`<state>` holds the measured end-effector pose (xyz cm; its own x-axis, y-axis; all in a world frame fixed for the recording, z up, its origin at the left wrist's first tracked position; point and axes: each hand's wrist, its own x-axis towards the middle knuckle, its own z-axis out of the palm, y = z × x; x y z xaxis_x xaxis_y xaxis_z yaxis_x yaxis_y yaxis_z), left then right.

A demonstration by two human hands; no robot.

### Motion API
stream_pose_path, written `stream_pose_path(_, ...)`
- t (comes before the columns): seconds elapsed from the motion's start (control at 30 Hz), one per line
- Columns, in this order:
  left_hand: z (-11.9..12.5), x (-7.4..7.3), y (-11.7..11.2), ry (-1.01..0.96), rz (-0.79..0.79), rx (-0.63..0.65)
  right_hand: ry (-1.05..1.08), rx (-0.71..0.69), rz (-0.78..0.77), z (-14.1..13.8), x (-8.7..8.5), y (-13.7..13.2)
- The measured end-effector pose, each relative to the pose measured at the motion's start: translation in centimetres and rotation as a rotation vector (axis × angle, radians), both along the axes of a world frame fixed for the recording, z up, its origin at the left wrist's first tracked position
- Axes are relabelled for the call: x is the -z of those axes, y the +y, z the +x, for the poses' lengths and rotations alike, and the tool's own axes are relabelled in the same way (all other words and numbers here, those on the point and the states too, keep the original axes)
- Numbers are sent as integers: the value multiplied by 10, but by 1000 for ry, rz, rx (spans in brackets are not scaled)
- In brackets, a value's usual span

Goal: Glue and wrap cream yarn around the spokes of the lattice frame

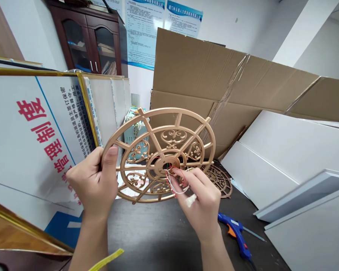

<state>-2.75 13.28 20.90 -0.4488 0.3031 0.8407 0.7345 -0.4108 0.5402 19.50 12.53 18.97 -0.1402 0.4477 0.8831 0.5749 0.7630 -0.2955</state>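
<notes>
A round gold-coloured openwork frame with scroll ornaments and spokes is held up above the dark table. My left hand grips its left rim, thumb on the near side. At the hub, the fingers of my right hand pinch thin red and white wires, which run at the central hole. A small white connector hangs against the right palm. Exactly where the wires end behind the hub is hidden.
A blue glue gun lies on the dark table at right. Behind the frame rests a darker openwork disc. Cardboard stands at the back, white panels at right, a printed board at left. A yellow strip is near the front.
</notes>
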Motion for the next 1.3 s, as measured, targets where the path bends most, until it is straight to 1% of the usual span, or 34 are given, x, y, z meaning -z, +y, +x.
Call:
stream_pose_path(0.13,0,0,-1,9,12,-7,-5,32,30,-1,2,0)
stream_pose_path(0.3,-4,-3,-1,-55,-20,-51,36,21,-37,5,-7,-3)
stream_pose_path(0.53,-6,-5,0,-106,-19,-24,30,6,-178,16,-10,-3)
stream_pose_path(0.73,-8,-3,0,-98,-3,-13,100,84,-180,25,-11,-2)
stream_pose_path(0.87,-8,-3,-1,-50,10,-31,152,85,-186,31,-12,-1)
stream_pose_path(1.1,-4,-3,-2,-88,66,-46,112,30,-229,36,-14,-4)
stream_pose_path(1.3,-5,6,1,-27,192,-152,85,-21,-232,36,-14,-3)
